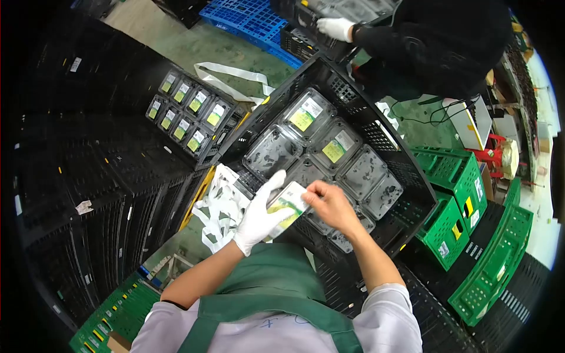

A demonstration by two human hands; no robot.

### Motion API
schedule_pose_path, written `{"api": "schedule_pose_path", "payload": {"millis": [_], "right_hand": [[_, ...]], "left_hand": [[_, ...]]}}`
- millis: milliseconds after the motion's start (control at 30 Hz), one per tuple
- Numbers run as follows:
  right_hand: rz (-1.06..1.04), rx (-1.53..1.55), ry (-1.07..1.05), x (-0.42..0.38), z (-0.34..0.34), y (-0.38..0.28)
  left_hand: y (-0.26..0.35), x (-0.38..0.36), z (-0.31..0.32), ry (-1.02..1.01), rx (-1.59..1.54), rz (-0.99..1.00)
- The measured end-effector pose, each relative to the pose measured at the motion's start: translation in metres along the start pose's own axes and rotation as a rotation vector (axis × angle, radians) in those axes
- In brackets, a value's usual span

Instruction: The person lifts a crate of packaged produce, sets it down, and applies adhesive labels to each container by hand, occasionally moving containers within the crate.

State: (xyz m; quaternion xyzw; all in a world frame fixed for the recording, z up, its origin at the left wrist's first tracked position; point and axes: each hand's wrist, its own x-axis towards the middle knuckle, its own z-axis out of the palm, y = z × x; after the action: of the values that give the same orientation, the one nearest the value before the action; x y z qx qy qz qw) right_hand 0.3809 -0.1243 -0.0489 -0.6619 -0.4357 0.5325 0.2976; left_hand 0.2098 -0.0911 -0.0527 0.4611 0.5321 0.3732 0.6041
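A: Largest first?

B: Black crate [359,109], lying aslant in view, clear boxes side by side inside. A labelled box [338,146] sits near its middle; an unlabelled box [273,152] at its left side.

A: Hazard there?

B: Gaps between the boxes, I'd judge. Anything let go above them could slip in.

A: Hands?

B: Left hand [259,215], gloved, clasped round the label stack [293,194], thumb across its face. Right hand [334,206], bare, thumb and fingers pinching the stack's right edge.

A: Where's the stack?

B: Between the hands, above the crate's near left side.

A: Likeliest trouble?

B: Two labels coming away at once, should they cling together. Or a crease, if the pinch pulls against the left thumb. Glove fabric might catch on adhesive, too. Can't tell whether one label is lifted yet.
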Motion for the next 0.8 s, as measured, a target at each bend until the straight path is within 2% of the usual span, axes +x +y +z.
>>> {"api": "schedule_pose_path", "payload": {"millis": [33,67,133,200,233,267,300,333,400,500,567,600,667,700,767,800], "right_hand": [[-0.022,0.006,0.005,-0.008,0.004,-0.005],[-0.041,0.011,0.013,-0.015,0.007,-0.011],[-0.059,-0.009,0.121,-0.024,0.004,-0.012],[-0.119,-0.136,0.145,-0.029,-0.012,-0.005],[-0.197,-0.242,0.251,-0.027,-0.026,0.012],[-0.148,-0.281,0.358,-0.024,-0.044,0.029],[-0.044,-0.316,0.421,-0.017,-0.064,0.052],[-0.006,-0.416,0.440,-0.012,-0.084,0.079],[0.114,-0.718,0.438,-0.001,-0.108,0.122],[0.178,-0.847,0.437,0.020,-0.114,0.182],[0.220,-1.047,0.434,0.031,-0.108,0.201],[0.214,-1.040,0.429,0.033,-0.104,0.199],[0.157,-1.147,0.652,0.026,-0.090,0.168],[0.096,-1.059,0.712,0.021,-0.080,0.144],[0.080,-0.119,0.265,0.007,-0.066,0.113],[0.072,0.171,0.075,-0.007,-0.050,0.093]], "left_hand": [[0.008,0.009,0.001,-0.110,0.197,0.213],[0.012,0.011,-0.003,-0.127,0.194,0.216],[0.016,0.014,-0.006,-0.354,0.147,-0.307],[-0.004,0.001,0.001,-0.374,0.107,-0.356],[0.000,-0.010,0.008,-0.405,0.091,-0.280],[0.003,-0.023,0.012,-0.430,0.076,-0.208],[-0.022,-0.030,-0.008,-0.604,0.149,-0.391],[-0.032,-0.036,-0.015,-0.619,0.189,-0.500],[-0.023,-0.042,-0.014,-0.589,0.164,-0.563],[-0.014,-0.040,-0.011,-0.540,0.100,-0.541],[-0.013,-0.036,-0.013,-0.564,0.125,-0.508],[-0.013,-0.035,-0.015,-0.583,0.150,-0.477],[-0.015,-0.033,-0.017,-0.556,0.129,-0.454],[-0.016,-0.031,-0.016,-0.534,0.095,-0.418],[-0.011,-0.027,-0.012,-0.506,0.083,-0.440],[-0.009,-0.025,-0.012,-0.497,0.060,-0.461]]}}
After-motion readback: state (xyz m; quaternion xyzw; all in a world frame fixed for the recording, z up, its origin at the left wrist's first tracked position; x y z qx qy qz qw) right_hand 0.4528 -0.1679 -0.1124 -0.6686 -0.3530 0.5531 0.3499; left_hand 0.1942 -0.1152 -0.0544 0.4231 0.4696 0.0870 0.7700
